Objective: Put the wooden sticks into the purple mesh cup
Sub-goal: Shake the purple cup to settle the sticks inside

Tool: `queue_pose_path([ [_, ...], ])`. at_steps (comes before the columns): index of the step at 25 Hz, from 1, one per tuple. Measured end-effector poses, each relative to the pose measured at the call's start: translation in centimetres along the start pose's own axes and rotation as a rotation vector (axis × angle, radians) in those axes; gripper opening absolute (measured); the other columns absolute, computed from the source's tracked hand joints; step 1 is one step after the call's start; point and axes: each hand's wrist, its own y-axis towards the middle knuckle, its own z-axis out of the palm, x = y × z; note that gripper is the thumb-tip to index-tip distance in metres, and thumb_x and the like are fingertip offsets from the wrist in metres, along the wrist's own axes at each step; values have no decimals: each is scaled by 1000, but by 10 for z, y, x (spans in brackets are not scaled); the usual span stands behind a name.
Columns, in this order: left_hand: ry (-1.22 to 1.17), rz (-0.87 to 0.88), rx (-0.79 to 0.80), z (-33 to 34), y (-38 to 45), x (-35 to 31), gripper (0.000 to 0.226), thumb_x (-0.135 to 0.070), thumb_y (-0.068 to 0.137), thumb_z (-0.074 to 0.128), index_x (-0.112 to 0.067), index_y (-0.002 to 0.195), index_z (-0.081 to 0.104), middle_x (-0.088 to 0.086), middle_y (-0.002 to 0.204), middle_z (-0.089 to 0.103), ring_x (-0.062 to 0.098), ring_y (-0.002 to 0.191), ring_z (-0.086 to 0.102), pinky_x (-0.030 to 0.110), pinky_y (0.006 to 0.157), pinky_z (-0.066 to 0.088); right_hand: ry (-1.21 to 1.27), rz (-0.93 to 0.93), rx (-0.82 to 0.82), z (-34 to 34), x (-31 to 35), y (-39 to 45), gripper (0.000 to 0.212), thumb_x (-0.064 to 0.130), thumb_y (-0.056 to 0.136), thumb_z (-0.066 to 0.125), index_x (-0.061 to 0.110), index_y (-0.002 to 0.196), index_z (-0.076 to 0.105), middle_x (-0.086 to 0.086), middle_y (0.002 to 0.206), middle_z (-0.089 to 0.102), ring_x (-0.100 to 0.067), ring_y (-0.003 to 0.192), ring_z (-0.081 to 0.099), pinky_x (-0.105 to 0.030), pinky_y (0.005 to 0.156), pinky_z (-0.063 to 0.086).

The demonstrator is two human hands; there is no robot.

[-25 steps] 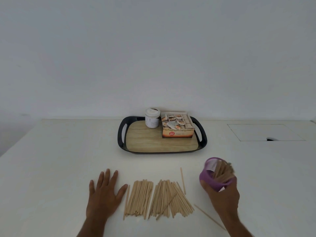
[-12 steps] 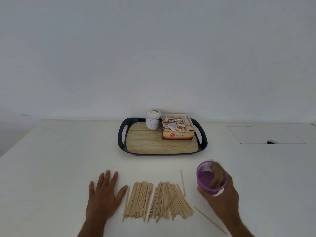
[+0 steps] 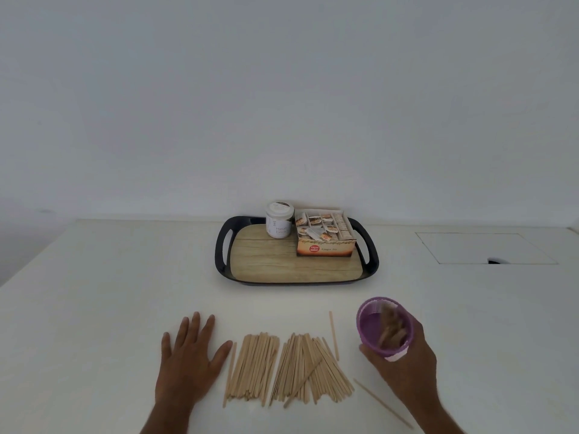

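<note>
White table (image 3: 94,292), plain white wall (image 3: 282,89).

sticks (image 3: 286,369) left of cup (image 3: 384,327) — tray (image 3: 224,245) behind

Purple mesh cup (image 3: 372,324): violet walls with a fine grid texture near the rim, a pale lilac-white patch at the lower edge. Inside it, blurred tan sticks (image 3: 391,328). Wooden sticks (image 3: 286,368) on the table: pale beige, plain. Table (image 3: 94,292): cream white, unpatterned. Tray (image 3: 223,255): glossy black rim, light wood-grain floor with darker streaks. Jar (image 3: 279,219): white, grey lettering, whitish lid. Box (image 3: 326,249): orange-brown front fading to cream, a red round badge; white and orange sachets on top. Wall (image 3: 282,89): flat pale grey.
</note>
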Motion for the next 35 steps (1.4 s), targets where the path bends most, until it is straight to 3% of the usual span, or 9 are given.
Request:
queue_pose_path([
  [3,14,0,20,0,1,0,98,-80,72,-9,-33,158,5,-2,167,1,18,154,-3,49,124,-1,73,171,-98,-3,2,4,98,34,44,97,19,126,46,-2,116,64,-27,103,62,-36,88,48],
  [6,-2,0,11,-1,1,0,98,-81,73,-8,-33,158,6,-2,167,2,18,154,-2,49,123,0,2,31,0,-2,-1,4,94,27,46,97,20,126,47,4,110,63,-20,96,62,-33,82,49],
  [9,7,3,19,-1,0,0,98,-81,73,-8,-33,158,6,-2,167,2,18,154,-2,49,124,0,68,184,-114,-5,-1,9,90,27,49,96,18,125,48,-1,115,64,-26,104,62,-33,88,46],
  [12,-7,-1,13,0,1,1,98,-81,73,-7,-33,158,7,-2,167,2,18,154,-2,49,124,-1,3,56,-53,-2,-1,6,93,26,47,97,16,126,48,2,108,63,-22,95,62,-32,82,46],
  [15,2,5,18,0,1,1,98,-81,74,-7,-33,158,6,-2,167,3,18,154,-2,49,124,0,91,182,-117,-4,-1,10,90,29,50,96,19,125,48,-1,114,64,-25,100,62,-33,85,46],
  [20,1,8,12,1,1,2,97,-81,74,-6,-33,158,7,-2,167,3,19,154,-1,49,123,0,42,68,10,-2,-1,4,95,29,49,96,20,129,46,6,115,61,-16,98,60,-31,84,48],
  [25,0,3,6,0,2,1,97,-80,74,-7,-33,158,8,-1,167,4,19,154,-1,49,124,1,40,129,47,3,-12,-1,97,30,48,96,21,129,44,2,121,62,-20,103,61,-36,88,52],
  [29,-2,7,-2,0,0,0,97,-80,74,-6,-33,158,8,-1,167,5,19,154,0,49,123,2,1,162,41,2,-17,-4,97,30,48,96,17,129,45,-4,115,63,-22,94,59,-36,82,52],
  [35,-10,2,3,-3,-2,-1,99,-81,73,-7,-32,158,9,-1,167,4,18,154,-1,49,124,1,-11,175,100,-1,-19,2,102,32,47,96,19,132,43,1,112,60,-25,99,61,-34,81,52],
])
